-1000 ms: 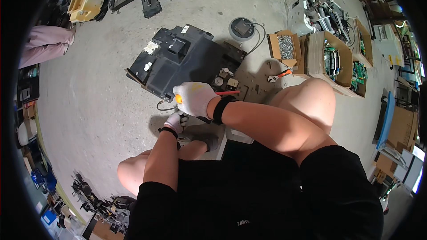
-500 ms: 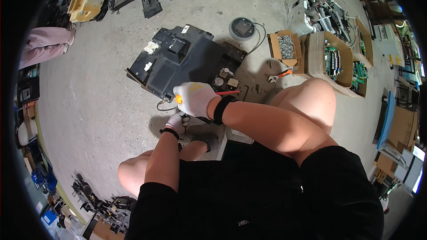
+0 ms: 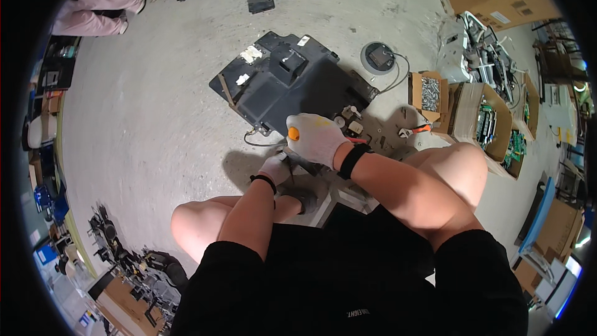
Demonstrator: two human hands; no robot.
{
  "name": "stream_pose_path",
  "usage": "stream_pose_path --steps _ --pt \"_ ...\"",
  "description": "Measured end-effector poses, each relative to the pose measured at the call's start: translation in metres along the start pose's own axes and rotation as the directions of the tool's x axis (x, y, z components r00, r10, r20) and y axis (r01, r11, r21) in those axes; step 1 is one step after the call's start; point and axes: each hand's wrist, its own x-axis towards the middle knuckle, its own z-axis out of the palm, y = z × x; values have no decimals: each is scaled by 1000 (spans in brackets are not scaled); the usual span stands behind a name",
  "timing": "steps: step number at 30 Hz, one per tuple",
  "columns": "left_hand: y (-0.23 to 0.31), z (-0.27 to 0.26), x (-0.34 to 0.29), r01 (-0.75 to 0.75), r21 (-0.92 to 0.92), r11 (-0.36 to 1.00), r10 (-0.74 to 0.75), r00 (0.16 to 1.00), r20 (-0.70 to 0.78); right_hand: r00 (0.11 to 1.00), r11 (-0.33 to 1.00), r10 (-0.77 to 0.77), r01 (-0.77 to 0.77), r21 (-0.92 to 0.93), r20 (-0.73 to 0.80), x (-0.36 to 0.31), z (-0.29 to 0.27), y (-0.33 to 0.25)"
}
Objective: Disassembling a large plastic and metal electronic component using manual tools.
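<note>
My right hand (image 3: 316,140), in a white knit glove with a black wrist strap, is closed round an orange-ended tool handle (image 3: 293,133). The rest of that tool is hidden by the glove. Lower left of it, my gloved left hand (image 3: 275,167) is closed on a dark part (image 3: 301,163), seen only in part. Just beyond both hands a large black plastic panel (image 3: 280,90) lies on the floor, with pale torn label patches. A cable (image 3: 261,144) loops out from its near edge. Small parts (image 3: 355,127) sit at its right corner, close to my right hand.
Orange-handled pliers (image 3: 415,130) and scattered bits lie on the right. Beyond are a round grey device (image 3: 378,58) with a cable, a box of screws (image 3: 430,94) and a carton of circuit boards (image 3: 464,112). A person's pink trouser legs (image 3: 93,9) show far left.
The whole view has shifted, so the floor, panel and hands appear farther right. Both hands stay closed just in front of the panel. Less of the red rod beside my right wrist shows.
</note>
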Motion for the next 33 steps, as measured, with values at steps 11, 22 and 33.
stream_pose_path --steps 11,22,33 --pt "29 9 -10 154 457 876 -73 979 -190 999 1000 29 -29 -8 32 1 -4 -9" --pt "-18 19 -10 -280 363 889 360 917 -174 1000 1000 -4 4 -3 5 4 2 -7" --pt "-46 52 -13 -261 16 965 237 846 -477 1000 1000 15 -15 -4 22 2 -1 -8"
